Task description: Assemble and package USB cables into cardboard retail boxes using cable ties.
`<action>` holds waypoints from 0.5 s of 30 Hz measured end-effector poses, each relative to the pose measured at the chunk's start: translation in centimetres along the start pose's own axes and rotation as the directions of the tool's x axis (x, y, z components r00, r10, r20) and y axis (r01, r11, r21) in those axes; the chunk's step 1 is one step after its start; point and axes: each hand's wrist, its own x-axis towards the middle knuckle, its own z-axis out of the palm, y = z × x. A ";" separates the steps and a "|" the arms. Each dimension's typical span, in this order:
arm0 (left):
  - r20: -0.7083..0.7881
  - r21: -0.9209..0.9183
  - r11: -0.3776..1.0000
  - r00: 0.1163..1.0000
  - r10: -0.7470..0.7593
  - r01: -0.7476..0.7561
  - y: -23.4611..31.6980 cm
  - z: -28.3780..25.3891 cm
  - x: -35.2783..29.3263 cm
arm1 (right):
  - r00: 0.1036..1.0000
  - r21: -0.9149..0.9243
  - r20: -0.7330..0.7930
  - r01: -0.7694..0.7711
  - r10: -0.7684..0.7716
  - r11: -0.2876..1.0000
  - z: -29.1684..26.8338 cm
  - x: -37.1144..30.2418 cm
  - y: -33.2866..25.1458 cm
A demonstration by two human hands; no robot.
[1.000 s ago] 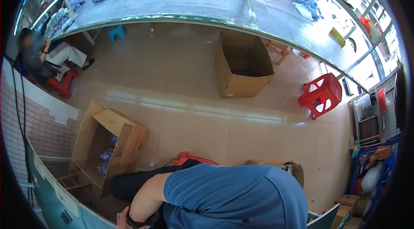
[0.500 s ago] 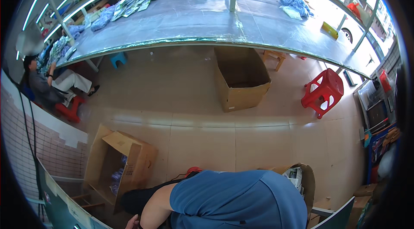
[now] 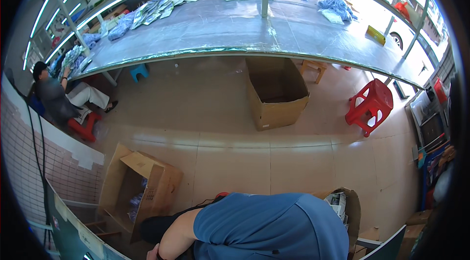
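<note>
A torso in a blue shirt (image 3: 274, 225), with a bare upper arm, fills the lower middle. Only part of my left hand (image 3: 153, 253) shows at the bottom edge, beside a dark wristband. Its fingers are mostly cut off, so whether it holds anything is unclear. My right hand is out of sight. A dark-trousered knee lies near the hand, close to an open cardboard box (image 3: 165, 186) with blue-purple bundles (image 3: 135, 203) inside. Right of the shirt, a cardboard bin (image 3: 354, 213) holds crumpled printed paper (image 3: 337, 201).
A long worktable (image 3: 210, 30) bears packets (image 3: 159, 10) and blue bundles (image 3: 338, 5). Before it stand an open-topped carton (image 3: 279, 115) and a red stool (image 3: 372, 103). A co-worker (image 3: 53, 96) sits at the left, hands on patterned cloth. Green panels (image 3: 68, 225) edge the lower corners.
The room has shifted slightly right and down in view, while the blue shirt stays almost in place. My left hand shows less of its fingers. The co-worker leans a little differently.
</note>
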 end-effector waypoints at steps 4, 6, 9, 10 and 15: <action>-0.122 0.214 0.977 0.992 0.017 0.009 1.5 1.0 0.0 | 0.997 -0.023 -0.052 -0.063 0.062 0.998 1.6 -0.7 1.7; -0.174 0.209 0.978 0.983 0.057 -0.020 1.9 1.3 0.1 | 0.994 -0.032 -0.075 -0.088 0.085 0.996 1.8 -1.1 2.1; -0.268 0.193 0.980 0.959 0.092 -0.040 1.6 1.7 -0.7 | 0.985 -0.060 -0.132 -0.117 0.109 0.991 3.5 -2.9 5.1; -0.292 0.193 0.980 0.951 0.107 -0.051 1.7 1.8 -0.7 | 0.983 -0.062 -0.145 -0.126 0.116 0.990 3.5 -2.5 4.0; -0.303 0.136 0.990 0.950 0.079 -0.039 0.7 2.5 -0.7 | 0.964 -0.076 -0.217 -0.175 0.155 0.982 3.8 -0.8 0.7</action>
